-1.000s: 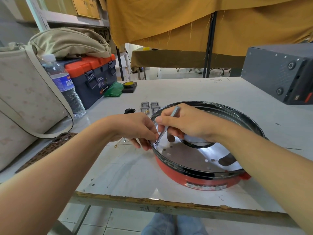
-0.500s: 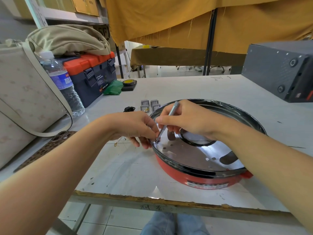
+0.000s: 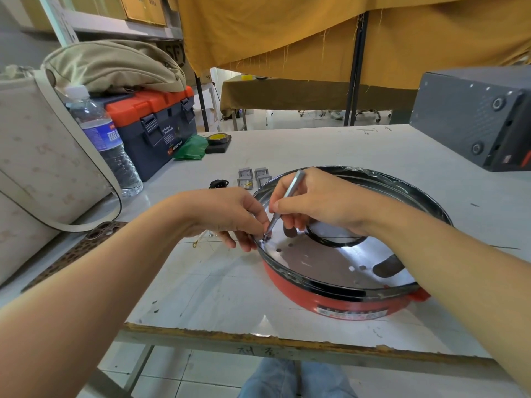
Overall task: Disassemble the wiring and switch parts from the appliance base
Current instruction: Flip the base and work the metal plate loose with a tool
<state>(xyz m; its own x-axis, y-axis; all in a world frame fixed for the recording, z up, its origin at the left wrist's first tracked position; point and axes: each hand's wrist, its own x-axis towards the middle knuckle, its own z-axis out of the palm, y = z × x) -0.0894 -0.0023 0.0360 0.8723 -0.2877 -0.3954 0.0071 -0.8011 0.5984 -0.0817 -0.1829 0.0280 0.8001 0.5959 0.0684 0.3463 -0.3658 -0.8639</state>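
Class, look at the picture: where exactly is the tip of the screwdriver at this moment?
In the head view, the screwdriver, held by the right hand, has its tip at the appliance base's left inner rim, beside the left hand's fingertips.

1. On your far left, the toolbox front reads "WING BOX" on a small label.
2. The cardboard box behind it shows "SF".
3. The appliance base label stays too blurred to read.

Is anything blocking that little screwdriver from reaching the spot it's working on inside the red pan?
Nothing visible. The right hand holds the screwdriver with its tip already down on the metal plate by the rim; the left hand grips the rim beside it.
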